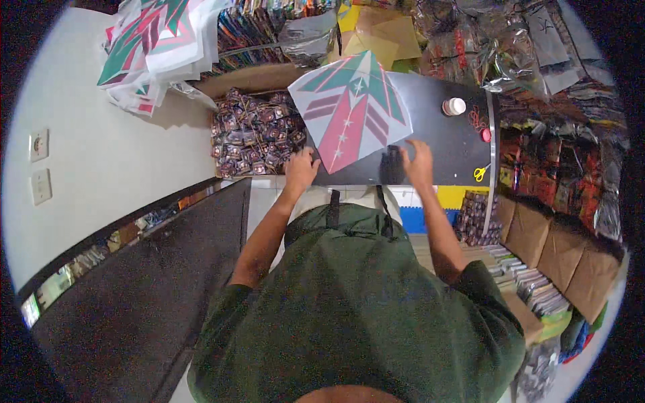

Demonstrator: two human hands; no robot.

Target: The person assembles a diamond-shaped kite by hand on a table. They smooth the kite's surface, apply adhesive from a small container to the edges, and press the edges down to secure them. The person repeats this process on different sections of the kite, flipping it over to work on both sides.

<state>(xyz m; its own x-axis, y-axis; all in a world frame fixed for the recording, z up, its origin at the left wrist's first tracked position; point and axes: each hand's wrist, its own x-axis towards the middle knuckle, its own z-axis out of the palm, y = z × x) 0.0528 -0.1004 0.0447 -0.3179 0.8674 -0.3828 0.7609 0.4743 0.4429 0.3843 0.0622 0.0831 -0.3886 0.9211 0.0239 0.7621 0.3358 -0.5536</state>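
Observation:
A diamond-shaped kite (346, 111) in white, green and red, with small stars down its middle, lies on the dark table (440, 154). My left hand (302, 168) is beside its lower left edge, at the near rim of a box of small wrapped packets (255, 134). Its fingers are a little bent and apart, and no object shows in them. To the right of the kite's lower edge, my right hand (418, 164) hovers by the table's front, fingers curved and spread, holding nothing. A dark shadow falls on the table beside it.
A white glue bottle (454, 106), red string (477, 117), a red cap (486, 135) and yellow scissors (480, 174) lie at the table's right. More printed kites (161, 40) hang at the upper left wall. Bagged goods (551, 168) fill the right side.

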